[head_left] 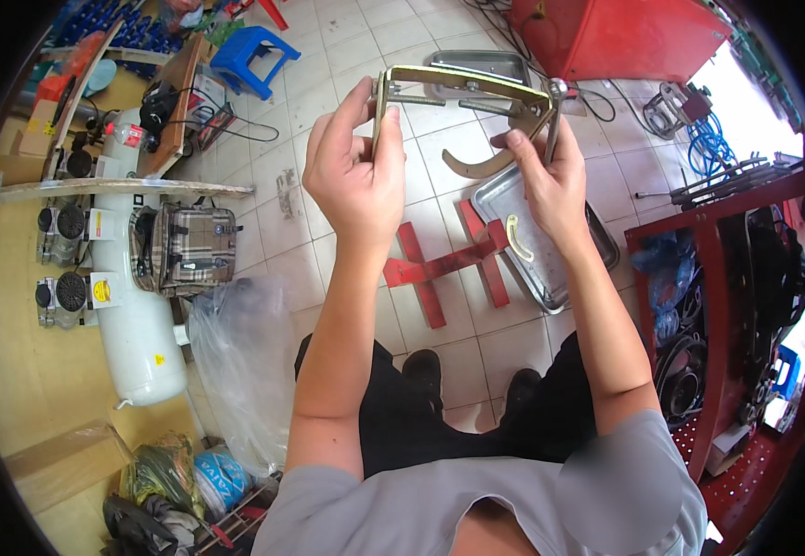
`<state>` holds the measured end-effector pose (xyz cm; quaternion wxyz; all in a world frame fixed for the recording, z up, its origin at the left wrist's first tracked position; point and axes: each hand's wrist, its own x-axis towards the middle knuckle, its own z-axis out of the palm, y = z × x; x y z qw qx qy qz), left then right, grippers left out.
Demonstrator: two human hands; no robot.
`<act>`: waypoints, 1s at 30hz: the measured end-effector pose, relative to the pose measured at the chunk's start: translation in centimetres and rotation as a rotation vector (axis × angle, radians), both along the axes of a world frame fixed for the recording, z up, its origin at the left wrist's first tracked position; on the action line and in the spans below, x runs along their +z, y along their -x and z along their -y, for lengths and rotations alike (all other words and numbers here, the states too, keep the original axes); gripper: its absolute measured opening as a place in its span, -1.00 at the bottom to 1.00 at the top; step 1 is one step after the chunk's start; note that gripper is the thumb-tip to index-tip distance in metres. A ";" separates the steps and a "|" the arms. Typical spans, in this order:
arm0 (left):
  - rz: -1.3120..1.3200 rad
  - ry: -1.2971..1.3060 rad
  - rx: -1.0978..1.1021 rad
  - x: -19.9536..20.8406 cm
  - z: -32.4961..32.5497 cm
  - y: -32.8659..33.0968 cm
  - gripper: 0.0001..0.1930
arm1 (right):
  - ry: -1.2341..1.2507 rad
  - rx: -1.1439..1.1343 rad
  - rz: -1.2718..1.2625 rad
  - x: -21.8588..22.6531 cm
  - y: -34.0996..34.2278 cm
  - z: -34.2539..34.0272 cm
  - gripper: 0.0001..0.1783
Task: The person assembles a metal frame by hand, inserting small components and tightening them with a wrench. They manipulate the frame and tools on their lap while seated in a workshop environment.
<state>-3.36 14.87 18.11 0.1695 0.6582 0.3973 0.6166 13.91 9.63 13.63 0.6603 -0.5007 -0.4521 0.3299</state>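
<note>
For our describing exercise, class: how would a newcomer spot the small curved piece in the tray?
On the tiled floor, find the red stand, then the grey tray to its right. The small curved piece lies inside, its pale gold colour setting it apart from both.

1. I see a gold-toned bracket [467,78].
2. Far left, my view shows a bright-blue stool [243,54].
3. Nearer left, I make out a brown plaid bag [200,243] and a white tank [145,357].
4. Red stand [449,263], pale floor tiles [337,278].

Observed bracket [462,78] between left hand [351,176] and right hand [551,181]. Found plate [515,238] in tray [551,275], right of floor stand [447,264]. Noted bag [200,241] just right of tank [143,357].
</note>
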 end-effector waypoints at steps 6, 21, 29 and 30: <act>-0.032 -0.004 0.007 -0.6 -0.1 -0.5 -0.62 | 0.044 -0.143 0.034 2.5 0.5 0.8 -0.72; 0.347 0.784 -0.662 -0.4 -3.6 4.1 -0.45 | -0.027 -0.031 -0.159 3.1 -4.5 0.8 -0.71; -0.138 0.639 -1.036 -4.2 -3.8 1.3 -0.24 | 0.111 0.171 -0.016 2.4 -3.3 0.1 -0.74; -0.073 0.618 -1.080 -3.6 -1.8 0.1 -0.15 | 0.062 0.220 -0.137 1.7 -2.6 0.1 -0.72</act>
